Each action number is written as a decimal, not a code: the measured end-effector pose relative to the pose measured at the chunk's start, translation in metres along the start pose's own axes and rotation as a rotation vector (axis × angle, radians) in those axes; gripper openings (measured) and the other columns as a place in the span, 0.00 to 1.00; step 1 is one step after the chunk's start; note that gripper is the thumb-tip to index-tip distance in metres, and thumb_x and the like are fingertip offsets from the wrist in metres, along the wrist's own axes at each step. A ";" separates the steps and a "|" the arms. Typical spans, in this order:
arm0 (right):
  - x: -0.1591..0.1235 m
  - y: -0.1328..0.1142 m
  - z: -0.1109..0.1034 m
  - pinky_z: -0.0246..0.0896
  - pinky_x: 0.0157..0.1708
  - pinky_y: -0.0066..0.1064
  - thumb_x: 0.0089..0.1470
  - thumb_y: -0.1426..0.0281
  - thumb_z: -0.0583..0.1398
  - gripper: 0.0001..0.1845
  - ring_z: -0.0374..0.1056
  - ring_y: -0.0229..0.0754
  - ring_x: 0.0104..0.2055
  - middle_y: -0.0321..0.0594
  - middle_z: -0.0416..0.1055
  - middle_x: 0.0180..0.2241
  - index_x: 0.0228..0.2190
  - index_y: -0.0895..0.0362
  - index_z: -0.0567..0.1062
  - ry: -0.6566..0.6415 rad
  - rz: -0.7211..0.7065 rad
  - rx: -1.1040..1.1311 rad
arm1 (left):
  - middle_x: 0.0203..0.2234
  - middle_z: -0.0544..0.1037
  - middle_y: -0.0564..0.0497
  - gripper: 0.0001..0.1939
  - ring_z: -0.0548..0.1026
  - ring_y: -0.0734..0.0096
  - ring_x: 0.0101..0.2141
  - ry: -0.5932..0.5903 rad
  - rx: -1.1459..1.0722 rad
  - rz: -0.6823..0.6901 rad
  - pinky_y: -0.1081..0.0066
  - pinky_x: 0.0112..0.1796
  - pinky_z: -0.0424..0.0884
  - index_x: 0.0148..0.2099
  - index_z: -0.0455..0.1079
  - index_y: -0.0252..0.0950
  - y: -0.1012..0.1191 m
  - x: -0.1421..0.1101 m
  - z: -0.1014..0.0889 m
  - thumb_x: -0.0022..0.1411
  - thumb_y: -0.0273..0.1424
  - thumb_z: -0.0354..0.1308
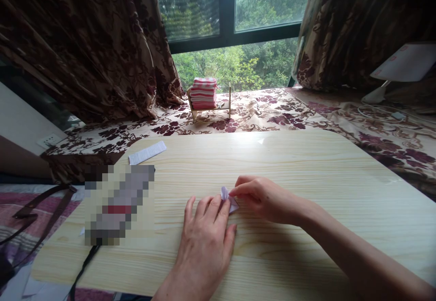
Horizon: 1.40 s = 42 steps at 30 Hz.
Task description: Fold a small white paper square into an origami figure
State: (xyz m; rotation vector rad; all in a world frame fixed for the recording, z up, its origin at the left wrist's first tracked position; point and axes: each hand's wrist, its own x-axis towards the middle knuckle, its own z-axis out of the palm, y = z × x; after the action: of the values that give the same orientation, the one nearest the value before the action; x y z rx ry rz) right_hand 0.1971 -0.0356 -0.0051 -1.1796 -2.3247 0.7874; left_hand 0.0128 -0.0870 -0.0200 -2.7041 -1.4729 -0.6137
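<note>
Lying just right of the frame's lower centre, a small folded piece of white paper (233, 206) sits on the pale wood-grain tabletop (306, 164) between the fingertips of both hands, one curled flap standing up. The bare left hand (206, 228), lower centre, is spread palm down, its index fingertip against the paper's left side. The bare right hand (260, 197), right of centre, has bent fingers touching the upper right; whether they pinch it, I cannot tell.

A room in a home: floral curtains (105, 42), matching cloth (252, 114) below a wide window (226, 14), a white lamp (403, 63).
</note>
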 end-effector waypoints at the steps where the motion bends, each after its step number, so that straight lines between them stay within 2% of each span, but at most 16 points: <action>1: 0.000 0.001 0.000 0.61 0.31 0.26 0.49 0.83 0.52 0.20 0.69 0.36 0.31 0.43 0.74 0.33 0.38 0.58 0.79 0.016 0.004 0.003 | 0.50 0.72 0.45 0.19 0.66 0.56 0.49 0.000 0.003 0.005 0.48 0.53 0.56 0.54 0.66 0.37 0.000 0.000 0.000 0.61 0.31 0.50; 4: 0.000 0.004 0.001 0.60 0.30 0.26 0.49 0.83 0.52 0.20 0.68 0.36 0.30 0.44 0.73 0.35 0.40 0.60 0.77 0.128 -0.032 0.032 | 0.49 0.73 0.45 0.17 0.67 0.56 0.48 0.003 0.008 0.009 0.47 0.53 0.55 0.52 0.68 0.37 0.000 0.001 0.000 0.61 0.31 0.50; 7: 0.000 0.004 0.001 0.61 0.30 0.26 0.50 0.83 0.51 0.21 0.67 0.35 0.30 0.45 0.72 0.36 0.42 0.60 0.76 0.213 -0.155 0.062 | 0.48 0.74 0.45 0.16 0.67 0.56 0.48 0.010 0.009 0.009 0.46 0.53 0.54 0.51 0.68 0.36 0.001 0.001 0.000 0.61 0.30 0.50; 11: 0.000 0.001 0.002 0.61 0.31 0.26 0.49 0.83 0.51 0.22 0.67 0.36 0.32 0.44 0.71 0.35 0.41 0.57 0.76 0.194 -0.255 0.009 | 0.47 0.74 0.44 0.17 0.67 0.56 0.48 0.023 0.009 0.014 0.46 0.53 0.55 0.52 0.67 0.36 0.001 0.001 0.000 0.61 0.30 0.49; 19: -0.001 -0.002 0.003 0.60 0.32 0.26 0.48 0.85 0.50 0.23 0.67 0.37 0.34 0.42 0.71 0.35 0.40 0.55 0.76 0.136 -0.231 -0.146 | 0.47 0.74 0.45 0.16 0.67 0.56 0.48 0.019 0.004 0.013 0.46 0.53 0.54 0.51 0.68 0.37 0.002 0.000 0.001 0.61 0.30 0.50; 26: -0.001 0.003 0.003 0.59 0.32 0.26 0.47 0.85 0.50 0.20 0.66 0.36 0.33 0.41 0.71 0.34 0.35 0.56 0.76 0.147 -0.202 -0.194 | 0.49 0.73 0.45 0.18 0.67 0.55 0.49 0.003 0.017 0.006 0.45 0.53 0.54 0.53 0.67 0.36 0.000 -0.001 0.002 0.62 0.31 0.48; 31: -0.001 0.002 0.004 0.60 0.33 0.27 0.47 0.84 0.50 0.21 0.66 0.38 0.34 0.41 0.71 0.35 0.37 0.56 0.76 0.129 -0.195 -0.187 | 0.50 0.72 0.46 0.18 0.66 0.56 0.49 0.011 0.017 -0.001 0.47 0.53 0.54 0.53 0.67 0.35 0.001 -0.002 0.004 0.63 0.30 0.47; 36: -0.002 0.002 -0.003 0.59 0.32 0.27 0.48 0.85 0.49 0.23 0.66 0.37 0.34 0.43 0.71 0.37 0.40 0.57 0.75 0.206 -0.207 -0.142 | 0.50 0.72 0.46 0.18 0.66 0.56 0.49 0.023 0.036 0.019 0.48 0.53 0.55 0.53 0.67 0.36 0.000 -0.003 0.005 0.63 0.31 0.47; 38: -0.005 0.002 -0.006 0.58 0.33 0.29 0.49 0.86 0.49 0.23 0.64 0.38 0.34 0.43 0.70 0.35 0.38 0.56 0.76 0.162 -0.208 -0.229 | 0.50 0.72 0.47 0.18 0.66 0.56 0.49 0.018 0.040 0.025 0.49 0.53 0.55 0.54 0.67 0.37 -0.001 -0.003 0.004 0.62 0.31 0.48; 42: -0.015 -0.004 -0.007 0.55 0.34 0.33 0.51 0.84 0.50 0.21 0.60 0.41 0.34 0.42 0.68 0.32 0.40 0.55 0.74 -0.046 -0.183 -0.467 | 0.50 0.73 0.47 0.19 0.66 0.57 0.49 0.036 0.040 0.045 0.51 0.53 0.56 0.54 0.67 0.36 -0.003 -0.002 0.004 0.62 0.32 0.48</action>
State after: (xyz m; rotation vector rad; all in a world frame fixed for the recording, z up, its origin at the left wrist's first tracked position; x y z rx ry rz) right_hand 0.2078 -0.0478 0.0011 -1.1056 -2.6953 0.2109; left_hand 0.0102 -0.0862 -0.0253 -2.6737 -1.3962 -0.6213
